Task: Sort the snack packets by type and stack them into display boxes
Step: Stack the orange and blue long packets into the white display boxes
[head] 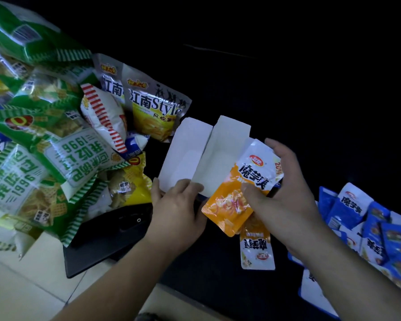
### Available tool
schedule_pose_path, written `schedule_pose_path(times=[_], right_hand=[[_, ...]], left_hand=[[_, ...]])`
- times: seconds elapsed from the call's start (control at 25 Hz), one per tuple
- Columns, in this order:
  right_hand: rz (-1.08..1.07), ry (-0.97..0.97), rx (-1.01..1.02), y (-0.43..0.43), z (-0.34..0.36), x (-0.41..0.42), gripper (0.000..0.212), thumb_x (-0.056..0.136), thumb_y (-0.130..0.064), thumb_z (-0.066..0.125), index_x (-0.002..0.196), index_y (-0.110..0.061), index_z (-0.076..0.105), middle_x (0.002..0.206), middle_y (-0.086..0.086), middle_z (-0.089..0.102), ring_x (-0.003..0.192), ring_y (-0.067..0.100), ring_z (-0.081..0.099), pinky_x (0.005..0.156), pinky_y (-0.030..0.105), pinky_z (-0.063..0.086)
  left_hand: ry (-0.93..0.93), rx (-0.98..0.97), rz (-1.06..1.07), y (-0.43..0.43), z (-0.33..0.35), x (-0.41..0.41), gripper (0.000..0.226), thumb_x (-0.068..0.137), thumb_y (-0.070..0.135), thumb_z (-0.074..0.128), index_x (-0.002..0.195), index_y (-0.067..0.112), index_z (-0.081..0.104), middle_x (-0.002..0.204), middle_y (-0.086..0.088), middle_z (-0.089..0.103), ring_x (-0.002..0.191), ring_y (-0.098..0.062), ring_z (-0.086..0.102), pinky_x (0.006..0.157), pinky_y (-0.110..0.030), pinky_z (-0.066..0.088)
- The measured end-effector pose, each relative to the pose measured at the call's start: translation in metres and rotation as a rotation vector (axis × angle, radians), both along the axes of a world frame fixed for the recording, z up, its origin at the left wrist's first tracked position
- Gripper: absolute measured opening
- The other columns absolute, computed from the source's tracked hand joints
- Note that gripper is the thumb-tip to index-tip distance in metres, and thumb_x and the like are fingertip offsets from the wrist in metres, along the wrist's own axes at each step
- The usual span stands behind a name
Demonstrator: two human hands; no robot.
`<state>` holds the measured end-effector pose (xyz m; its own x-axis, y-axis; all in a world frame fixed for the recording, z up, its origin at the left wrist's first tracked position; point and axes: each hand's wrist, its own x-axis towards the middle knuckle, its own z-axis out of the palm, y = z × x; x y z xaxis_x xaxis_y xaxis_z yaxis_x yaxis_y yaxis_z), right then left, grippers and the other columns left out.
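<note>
Here, my right hand [285, 200] pinches an orange konjac snack packet [229, 205] over the open white display box [195, 154], whose near edge my left hand [176, 205] grips.

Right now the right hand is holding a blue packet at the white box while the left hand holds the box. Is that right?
Not quite. In the head view, the packet in the right hand is the orange packet, not a blue one. The blue packets lie in a pile to the right. The rest stands: the left hand holds the white box.
</note>
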<state>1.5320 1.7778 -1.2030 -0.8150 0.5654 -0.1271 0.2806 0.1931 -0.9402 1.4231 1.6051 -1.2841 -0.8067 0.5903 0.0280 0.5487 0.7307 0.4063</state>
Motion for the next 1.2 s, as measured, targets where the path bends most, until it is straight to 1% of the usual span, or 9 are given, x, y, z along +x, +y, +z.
schedule_pose_path(times=[0.12,0.28,0.4,0.6,0.68,0.8,0.92,1.08,1.2], right_hand=[[0.052,0.021,0.037,0.003,0.008,0.003,0.077,0.095,-0.014,0.071,0.144,-0.057,0.031,0.09,-0.05,0.054,0.085,-0.023,0.059,0.053,0.005,0.047],[0.114,0.021,0.094,0.003,0.017,0.004,0.078,0.096,-0.013,0.07,0.147,-0.055,0.028,0.089,-0.058,0.047,0.085,-0.026,0.057,0.053,0.002,0.045],[0.124,0.026,0.119,0.003,0.018,0.0,0.079,0.096,-0.012,0.069,0.15,-0.052,0.027,0.09,-0.063,0.041,0.087,-0.03,0.054,0.055,-0.002,0.043],[0.126,0.177,0.208,-0.006,0.023,-0.029,0.079,0.097,-0.013,0.067,0.154,-0.048,0.025,0.097,-0.061,0.044,0.104,-0.016,0.055,0.064,0.019,0.058],[0.125,0.211,0.245,-0.008,0.021,-0.049,0.079,0.098,-0.011,0.066,0.157,-0.043,0.023,0.103,-0.065,0.038,0.1,-0.023,0.056,0.061,0.011,0.054],[0.124,0.223,0.329,-0.008,0.006,-0.08,0.081,0.099,-0.015,0.067,0.158,-0.043,0.02,0.133,-0.048,0.035,0.105,-0.028,0.049,0.071,0.0,0.046],[0.127,0.172,0.481,-0.011,-0.007,-0.094,0.08,0.099,-0.018,0.067,0.159,-0.042,0.019,0.155,-0.015,0.036,0.116,-0.023,0.044,0.082,0.004,0.045],[0.025,0.151,0.898,-0.006,-0.024,-0.101,0.085,0.082,-0.017,0.082,0.154,-0.03,0.038,0.132,0.004,0.058,0.12,0.018,0.044,0.1,0.046,0.043],[-0.002,0.046,0.895,0.0,-0.032,-0.106,0.082,0.072,-0.021,0.089,0.142,-0.031,0.047,0.126,0.001,0.059,0.121,0.024,0.044,0.098,0.044,0.038]], left_hand=[[0.012,0.033,-0.038,0.004,0.0,0.028,0.023,0.092,0.04,0.05,0.109,0.033,0.062,0.109,0.015,0.063,0.105,-0.009,0.065,0.118,-0.06,0.011],[0.004,0.151,-0.058,-0.006,0.001,0.045,0.027,0.089,0.027,0.057,0.115,0.033,0.062,0.114,0.018,0.063,0.107,-0.007,0.062,0.116,-0.047,0.025],[-0.049,0.404,0.052,-0.019,0.01,0.033,0.041,0.084,0.012,0.056,0.122,0.024,0.064,0.121,0.012,0.06,0.109,-0.009,0.058,0.092,-0.035,0.051],[-0.315,0.561,0.073,-0.019,0.015,0.016,0.059,0.099,0.046,0.048,0.157,0.042,0.033,0.162,0.024,0.023,0.15,-0.002,0.025,0.11,-0.046,0.046],[-0.369,0.558,0.029,-0.017,0.012,0.013,0.072,0.098,0.059,0.051,0.16,0.048,0.016,0.165,0.027,0.015,0.152,0.001,0.021,0.111,-0.042,0.046],[-0.315,0.474,-0.022,-0.02,0.004,0.012,0.101,0.095,0.043,0.069,0.161,0.045,-0.008,0.162,0.036,0.009,0.148,0.017,0.007,0.112,-0.026,0.039],[-0.327,0.446,0.011,-0.025,-0.002,0.01,0.108,0.093,0.036,0.073,0.16,0.045,-0.012,0.15,0.05,0.002,0.14,0.027,0.001,0.109,-0.013,0.029],[-0.329,0.428,0.031,-0.028,-0.005,0.01,0.108,0.092,0.037,0.074,0.16,0.046,-0.01,0.14,0.058,0.002,0.137,0.027,0.006,0.109,-0.018,0.032],[-0.339,0.427,0.038,-0.028,-0.005,0.009,0.108,0.091,0.037,0.074,0.161,0.044,-0.007,0.139,0.061,0.001,0.133,0.034,0.001,0.108,-0.012,0.027]])
